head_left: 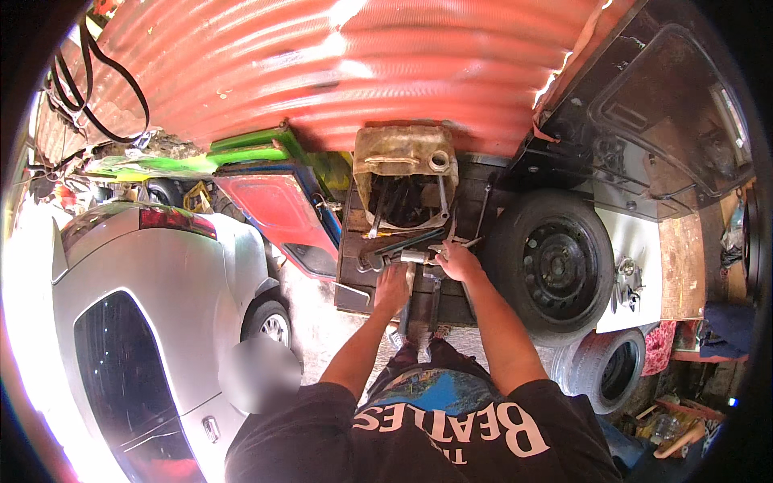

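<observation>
My left hand (392,283) is on the dark wooden bench (354,290) with fingers curled beside an upright metal strip; what it grips is unclear. My right hand (457,261) is closed on a small metal tool (451,241), just right of a silver cylindrical metal piece (415,256) that lies between both hands. Long dark tools (411,241) and a thin bent rod (350,291) lie nearby. Behind them stands a cut-open, grimy plastic container (398,153) with tools inside.
A tyre on a black rim (515,266) is right of the bench, another wheel (612,378) below it. A silver car (145,249) stands left, red and green panels (258,205) lean near the red corrugated wall (306,72). A blurred patch covers part of the lower left.
</observation>
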{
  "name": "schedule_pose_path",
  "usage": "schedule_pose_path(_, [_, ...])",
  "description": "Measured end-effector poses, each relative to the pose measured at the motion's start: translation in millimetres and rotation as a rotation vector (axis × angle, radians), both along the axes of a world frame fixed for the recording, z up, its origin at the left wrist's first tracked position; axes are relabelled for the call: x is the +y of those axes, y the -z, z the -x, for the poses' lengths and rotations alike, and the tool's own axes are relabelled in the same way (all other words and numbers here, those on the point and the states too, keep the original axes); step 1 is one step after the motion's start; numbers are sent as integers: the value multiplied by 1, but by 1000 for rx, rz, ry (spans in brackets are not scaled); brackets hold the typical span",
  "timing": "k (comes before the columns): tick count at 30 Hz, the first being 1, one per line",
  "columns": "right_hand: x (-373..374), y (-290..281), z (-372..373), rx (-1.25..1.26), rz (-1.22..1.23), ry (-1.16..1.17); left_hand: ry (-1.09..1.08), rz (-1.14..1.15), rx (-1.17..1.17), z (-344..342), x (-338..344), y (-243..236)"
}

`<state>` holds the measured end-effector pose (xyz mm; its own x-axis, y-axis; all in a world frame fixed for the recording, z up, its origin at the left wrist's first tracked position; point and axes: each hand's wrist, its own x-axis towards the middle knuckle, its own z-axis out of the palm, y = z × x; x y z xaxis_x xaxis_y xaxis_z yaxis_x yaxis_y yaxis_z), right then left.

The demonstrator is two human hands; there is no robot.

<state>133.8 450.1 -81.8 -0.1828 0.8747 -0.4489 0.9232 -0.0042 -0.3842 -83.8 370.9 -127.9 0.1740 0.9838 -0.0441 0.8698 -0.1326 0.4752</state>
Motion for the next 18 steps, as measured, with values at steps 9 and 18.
schedule_pose_path(9, [-4,-14,12,2,66,-15,-479,715,200,93,-56,75])
schedule_pose_path(18, [-20,-12,14,34,58,-14,-77,152,526,108,-17,95])
